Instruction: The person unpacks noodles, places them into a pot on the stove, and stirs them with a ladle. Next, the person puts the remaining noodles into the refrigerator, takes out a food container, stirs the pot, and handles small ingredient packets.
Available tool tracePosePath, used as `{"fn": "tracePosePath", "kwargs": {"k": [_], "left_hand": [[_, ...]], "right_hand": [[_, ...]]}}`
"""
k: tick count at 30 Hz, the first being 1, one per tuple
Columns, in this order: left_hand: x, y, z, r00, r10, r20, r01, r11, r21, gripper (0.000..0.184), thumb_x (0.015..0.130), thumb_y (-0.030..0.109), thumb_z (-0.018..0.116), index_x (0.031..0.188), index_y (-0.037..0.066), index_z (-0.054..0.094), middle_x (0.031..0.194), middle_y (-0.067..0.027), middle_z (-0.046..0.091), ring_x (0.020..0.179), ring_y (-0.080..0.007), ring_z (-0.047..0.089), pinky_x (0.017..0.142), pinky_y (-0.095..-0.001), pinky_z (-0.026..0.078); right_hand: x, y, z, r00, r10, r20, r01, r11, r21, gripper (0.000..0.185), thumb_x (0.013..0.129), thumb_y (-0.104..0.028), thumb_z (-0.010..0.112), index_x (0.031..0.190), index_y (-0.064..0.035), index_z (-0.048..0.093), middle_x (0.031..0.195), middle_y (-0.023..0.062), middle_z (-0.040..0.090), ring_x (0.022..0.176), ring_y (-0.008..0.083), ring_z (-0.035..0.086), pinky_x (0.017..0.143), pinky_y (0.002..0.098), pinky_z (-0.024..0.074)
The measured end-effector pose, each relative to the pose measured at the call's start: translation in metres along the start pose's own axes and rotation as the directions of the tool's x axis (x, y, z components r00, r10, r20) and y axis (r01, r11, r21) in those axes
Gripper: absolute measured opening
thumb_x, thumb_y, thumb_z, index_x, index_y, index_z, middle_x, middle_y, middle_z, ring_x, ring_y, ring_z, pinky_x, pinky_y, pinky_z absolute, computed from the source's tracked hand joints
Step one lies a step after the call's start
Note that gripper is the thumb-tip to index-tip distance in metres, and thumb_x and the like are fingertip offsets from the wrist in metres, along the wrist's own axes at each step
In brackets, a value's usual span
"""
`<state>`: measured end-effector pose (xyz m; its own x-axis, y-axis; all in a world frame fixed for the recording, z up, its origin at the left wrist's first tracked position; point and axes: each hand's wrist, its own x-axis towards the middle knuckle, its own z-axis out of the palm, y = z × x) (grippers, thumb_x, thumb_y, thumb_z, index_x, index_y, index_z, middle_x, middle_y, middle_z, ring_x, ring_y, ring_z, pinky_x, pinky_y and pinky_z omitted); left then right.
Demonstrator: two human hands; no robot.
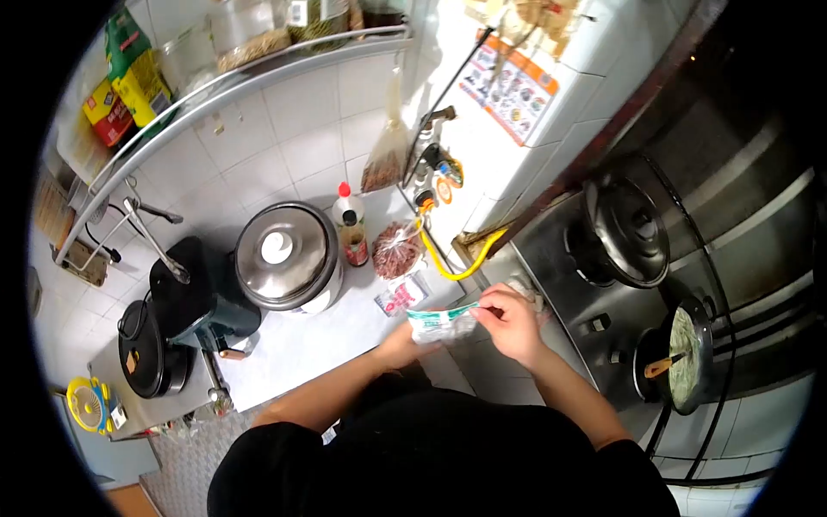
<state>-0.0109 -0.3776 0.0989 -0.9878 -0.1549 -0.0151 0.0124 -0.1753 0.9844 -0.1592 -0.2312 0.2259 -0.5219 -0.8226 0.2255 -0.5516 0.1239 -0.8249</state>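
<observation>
Both my hands are in front of my body at the counter's edge, holding a small white plastic packet with green print. My left hand supports the packet from its left side, fingers partly hidden behind it. My right hand pinches the packet's top right corner between thumb and fingers. What is inside the packet I cannot make out. Just beyond it on the counter lies a flat packet with pink print. A clear bag of small reddish pieces sits behind that.
A lidded steel cooker and a red-capped bottle stand on the white counter. To the right, the stove carries a black lidded pot and a pan of pale green food with a wooden-handled utensil. A yellow hose curves between.
</observation>
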Motion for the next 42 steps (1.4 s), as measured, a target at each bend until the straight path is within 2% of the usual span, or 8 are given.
{"fn": "tracePosePath", "kwargs": {"k": [5,12,16,23,25,32,36,42], "left_hand": [[-0.031,-0.072,-0.055,0.911,0.168,-0.377,-0.003,0.915,0.402,0.050,0.082,0.019,0.074,0.127,0.008,0.056,0.124,-0.0109,0.057,0.107,-0.0211,0.057,0.096,-0.0318,0.044],[-0.039,-0.094,-0.094,0.648,-0.365,-0.668,0.453,0.890,-0.047,0.036,0.087,0.029,0.069,0.100,-0.005,0.064,0.079,-0.0127,0.067,0.075,-0.0189,0.065,0.069,-0.0316,0.051],[-0.029,-0.143,-0.116,0.554,-0.244,-0.796,0.312,0.947,-0.074,0.039,0.090,0.032,0.065,0.086,-0.006,0.066,0.069,-0.0121,0.066,0.060,-0.0195,0.064,0.059,-0.0326,0.049],[0.010,-0.164,-0.154,0.497,-0.432,-0.753,0.237,0.902,-0.361,0.046,0.096,0.028,0.057,0.125,-0.005,0.047,0.111,-0.0145,0.060,0.096,-0.0215,0.059,0.086,-0.0322,0.050],[0.011,-0.162,-0.155,0.557,-0.407,-0.724,0.174,0.910,-0.377,0.053,0.097,0.027,0.056,0.137,0.000,0.035,0.128,-0.0156,0.050,0.113,-0.0254,0.052,0.095,-0.0370,0.045],[-0.017,-0.120,-0.111,0.514,-0.633,-0.579,0.239,0.754,-0.612,0.066,0.095,0.023,0.056,0.147,0.003,0.022,0.134,-0.0144,0.045,0.112,-0.0261,0.053,0.091,-0.0395,0.046],[-0.028,-0.136,-0.105,0.536,-0.733,-0.419,0.432,0.664,-0.610,0.062,0.092,0.020,0.058,0.144,0.000,0.029,0.124,-0.0138,0.052,0.108,-0.0261,0.055,0.087,-0.0377,0.048],[0.012,-0.187,-0.109,0.523,-0.747,-0.412,0.344,0.627,-0.699,0.053,0.090,0.017,0.060,0.136,0.000,0.040,0.113,-0.0113,0.059,0.099,-0.0226,0.059,0.081,-0.0349,0.049]], "right_hand": [[0.025,0.048,0.085,0.990,-0.028,0.135,0.037,0.998,-0.060,0.008,0.080,-0.007,0.069,0.083,0.0004,0.067,0.086,0.0110,0.061,0.072,0.0257,0.060,0.064,0.0331,0.0474],[0.062,0.114,0.170,0.986,0.038,0.162,-0.029,0.998,-0.058,0.017,0.081,-0.008,0.068,0.097,-0.0009,0.067,0.091,0.0129,0.061,0.075,0.0263,0.062,0.067,0.0338,0.0500],[0.059,0.190,0.186,0.913,0.377,0.157,-0.325,0.903,-0.280,0.036,0.082,-0.018,0.070,0.115,-0.0033,0.063,0.102,0.0159,0.063,0.085,0.0278,0.065,0.076,0.0364,0.0521],[0.064,0.267,0.187,0.691,0.710,0.135,-0.618,0.677,-0.401,0.042,0.083,-0.023,0.066,0.118,-0.0006,0.062,0.118,0.0216,0.062,0.107,0.0336,0.061,0.091,0.0375,0.0472],[0.062,0.290,0.202,0.746,0.662,0.071,-0.578,0.696,-0.425,0.043,0.083,-0.023,0.065,0.119,-0.0007,0.061,0.116,0.0206,0.063,0.107,0.0339,0.061,0.092,0.0381,0.0471],[0.077,0.274,0.217,0.719,0.694,0.035,-0.568,0.616,-0.546,0.040,0.083,-0.023,0.065,0.119,-0.0060,0.063,0.114,0.0165,0.065,0.107,0.0324,0.061,0.091,0.0399,0.0478],[0.071,0.279,0.220,0.697,0.716,-0.033,-0.662,0.625,-0.414,0.036,0.080,-0.020,0.067,0.114,-0.0080,0.066,0.108,0.0150,0.066,0.101,0.0316,0.063,0.087,0.0401,0.0492],[0.056,0.305,0.226,0.764,0.644,-0.035,-0.604,0.694,-0.393,0.034,0.078,-0.014,0.067,0.111,-0.0064,0.066,0.100,0.0152,0.067,0.093,0.0317,0.064,0.083,0.0400,0.0500]]}}
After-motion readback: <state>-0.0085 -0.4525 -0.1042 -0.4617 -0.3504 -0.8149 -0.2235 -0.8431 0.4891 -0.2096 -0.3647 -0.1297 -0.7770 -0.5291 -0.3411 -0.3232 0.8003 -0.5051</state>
